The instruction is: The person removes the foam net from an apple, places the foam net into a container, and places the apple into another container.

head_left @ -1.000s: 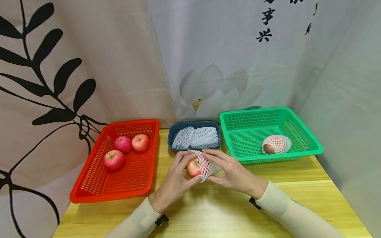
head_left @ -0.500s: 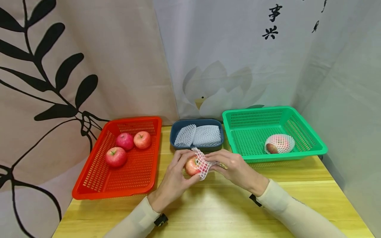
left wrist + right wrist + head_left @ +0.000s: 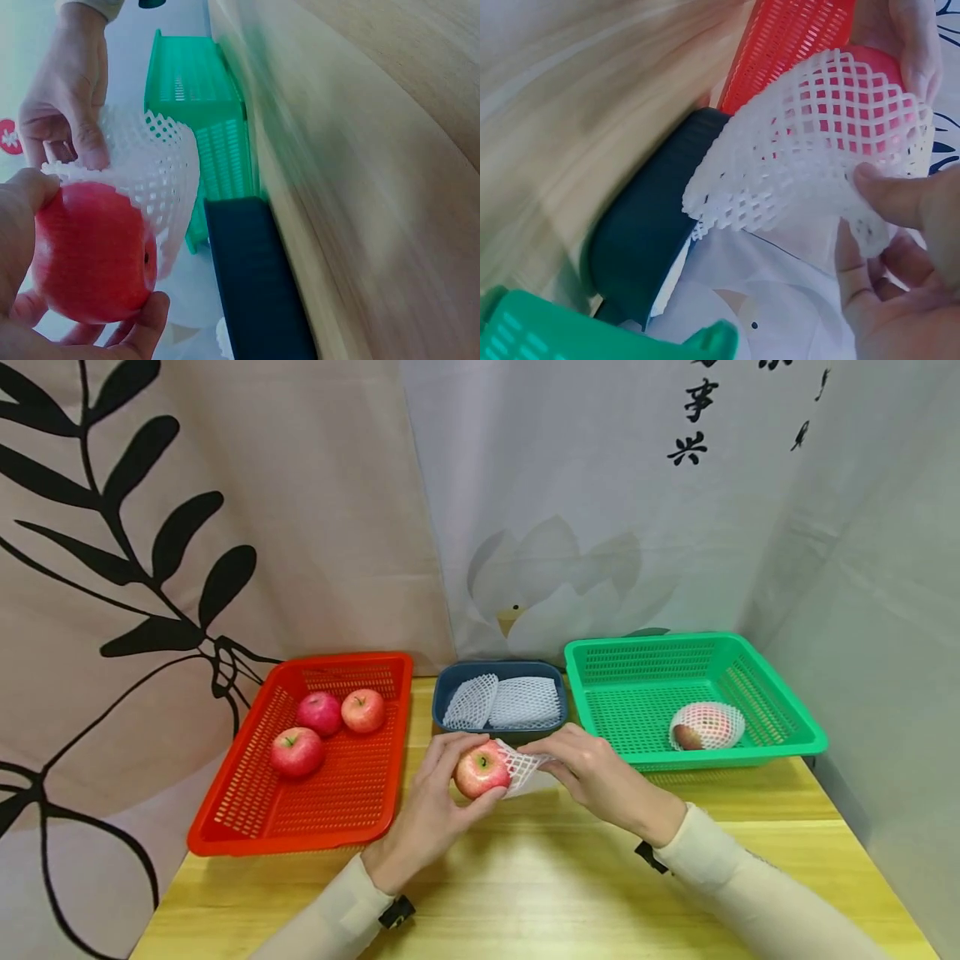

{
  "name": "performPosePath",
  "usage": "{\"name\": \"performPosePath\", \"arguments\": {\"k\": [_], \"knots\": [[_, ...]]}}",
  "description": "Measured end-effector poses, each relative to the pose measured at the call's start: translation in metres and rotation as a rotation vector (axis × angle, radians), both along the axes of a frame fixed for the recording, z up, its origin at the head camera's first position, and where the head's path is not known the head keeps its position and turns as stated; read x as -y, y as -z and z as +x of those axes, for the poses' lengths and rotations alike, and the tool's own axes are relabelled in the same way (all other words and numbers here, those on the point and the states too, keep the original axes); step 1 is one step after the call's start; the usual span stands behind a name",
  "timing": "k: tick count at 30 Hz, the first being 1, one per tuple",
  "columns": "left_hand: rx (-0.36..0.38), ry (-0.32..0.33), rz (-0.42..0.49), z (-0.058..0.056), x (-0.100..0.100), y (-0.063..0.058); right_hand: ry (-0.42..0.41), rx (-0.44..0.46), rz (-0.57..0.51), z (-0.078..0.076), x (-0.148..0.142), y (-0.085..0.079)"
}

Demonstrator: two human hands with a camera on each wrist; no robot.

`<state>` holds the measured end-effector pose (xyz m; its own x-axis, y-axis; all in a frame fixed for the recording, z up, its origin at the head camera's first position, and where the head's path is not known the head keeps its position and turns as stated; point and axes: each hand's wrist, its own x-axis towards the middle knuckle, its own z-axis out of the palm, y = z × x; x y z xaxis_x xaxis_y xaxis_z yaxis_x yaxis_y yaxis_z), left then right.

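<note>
My left hand (image 3: 438, 802) grips a red apple (image 3: 480, 770) over the table, its stem end showing. A white foam fruit net (image 3: 522, 766) covers only the apple's right side. In the right wrist view, my right hand (image 3: 907, 247) pinches the gathered edge of the foam net (image 3: 810, 142) between thumb and fingers, and the apple shows red through the mesh. The left wrist view has the left fingers curled round the apple (image 3: 94, 251), with the net (image 3: 161, 161) standing off beyond it.
A red basket (image 3: 300, 839) with three apples stands on the left. A dark blue box (image 3: 498, 665) holding white foam nets is at the back middle. On the right, a green basket (image 3: 622, 693) holds one netted apple (image 3: 708, 725). A curtain (image 3: 315, 527) hangs behind the table.
The net has slid rightward off much of the apple, baring its stem end. My right hand has drawn the net's edge into a pinch. The left hand keeps its grip.
</note>
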<state>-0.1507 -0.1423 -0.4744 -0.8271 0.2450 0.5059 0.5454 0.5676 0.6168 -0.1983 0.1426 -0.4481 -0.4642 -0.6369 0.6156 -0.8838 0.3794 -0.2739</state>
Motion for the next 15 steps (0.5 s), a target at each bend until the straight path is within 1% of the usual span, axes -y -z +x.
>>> {"name": "performPosePath", "arguments": {"k": [5, 10, 15], "knots": [[-0.002, 0.012, 0.002, 0.000, 0.002, -0.002, 0.031, 0.011, 0.025, -0.003, -0.004, -0.005], [0.001, 0.002, -0.010, 0.003, 0.004, -0.005, 0.076, 0.077, 0.067, -0.006, -0.005, -0.010], [0.022, -0.023, -0.042, 0.005, 0.005, -0.009, 0.119, 0.135, 0.103, -0.010, -0.004, -0.020]]}}
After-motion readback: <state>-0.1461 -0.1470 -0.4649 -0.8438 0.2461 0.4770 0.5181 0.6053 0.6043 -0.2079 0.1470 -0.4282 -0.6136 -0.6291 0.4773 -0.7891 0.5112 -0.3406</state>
